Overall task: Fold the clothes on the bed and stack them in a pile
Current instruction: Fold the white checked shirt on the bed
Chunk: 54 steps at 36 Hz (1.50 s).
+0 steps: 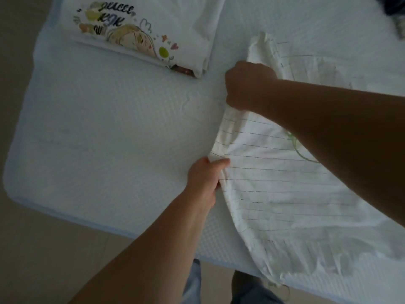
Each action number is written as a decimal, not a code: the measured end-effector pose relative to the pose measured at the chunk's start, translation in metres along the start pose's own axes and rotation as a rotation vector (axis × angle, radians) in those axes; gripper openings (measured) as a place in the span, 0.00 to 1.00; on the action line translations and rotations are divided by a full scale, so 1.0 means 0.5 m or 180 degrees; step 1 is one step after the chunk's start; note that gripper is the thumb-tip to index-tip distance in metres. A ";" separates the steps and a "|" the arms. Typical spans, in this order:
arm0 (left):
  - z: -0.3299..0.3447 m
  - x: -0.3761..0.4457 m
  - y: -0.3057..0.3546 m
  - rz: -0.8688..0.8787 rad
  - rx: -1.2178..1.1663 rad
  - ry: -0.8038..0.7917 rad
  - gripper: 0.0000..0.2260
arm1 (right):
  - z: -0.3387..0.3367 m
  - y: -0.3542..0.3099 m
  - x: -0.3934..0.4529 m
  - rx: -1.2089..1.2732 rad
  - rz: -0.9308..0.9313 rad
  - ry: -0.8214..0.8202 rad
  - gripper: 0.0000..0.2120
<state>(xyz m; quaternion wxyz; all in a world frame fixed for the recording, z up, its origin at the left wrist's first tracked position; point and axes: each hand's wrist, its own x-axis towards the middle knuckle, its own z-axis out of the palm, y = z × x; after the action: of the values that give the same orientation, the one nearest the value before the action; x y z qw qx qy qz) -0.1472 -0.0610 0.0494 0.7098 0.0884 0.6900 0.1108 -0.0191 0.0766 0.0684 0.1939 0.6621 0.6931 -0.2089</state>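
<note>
White bed point(98, 132): both hands pinch the striped garment's point(274, 183) nine-o'clock edge, left hand point(205, 178) near, right hand point(247, 86) far. Fold evenly, keeping that edge taut; printed shirt point(140, 34) lies folded at eleven o'clock.

Both forearms bare to the frame edge, no sleeves, no watch or rings seen on the left hand point(205, 178) or right hand point(247, 85). Lower down, pale blue denim trouser legs point(194, 284), faded, w/ a darker blue-grey patch on the right one. Feet blurred, can't tell footwear.
</note>
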 end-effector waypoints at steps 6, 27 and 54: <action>-0.040 0.015 0.010 0.1564 0.0785 0.1021 0.08 | 0.014 -0.002 0.006 0.1468 -0.0094 0.0533 0.15; -0.010 -0.067 -0.198 -0.0180 0.0917 0.0375 0.06 | 0.363 0.109 -0.590 0.2726 0.2054 0.0053 0.12; 0.070 -0.130 -0.509 -0.0102 0.0471 0.0711 0.15 | 0.541 0.346 -0.779 0.7269 0.4274 0.0846 0.17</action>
<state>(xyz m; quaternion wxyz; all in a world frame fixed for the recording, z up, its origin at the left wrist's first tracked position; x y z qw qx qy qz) -0.1048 -0.3226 0.0419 0.6218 0.1166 0.7723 0.0575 0.1704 -0.3907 0.0484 -0.4706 0.6784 -0.3152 -0.4679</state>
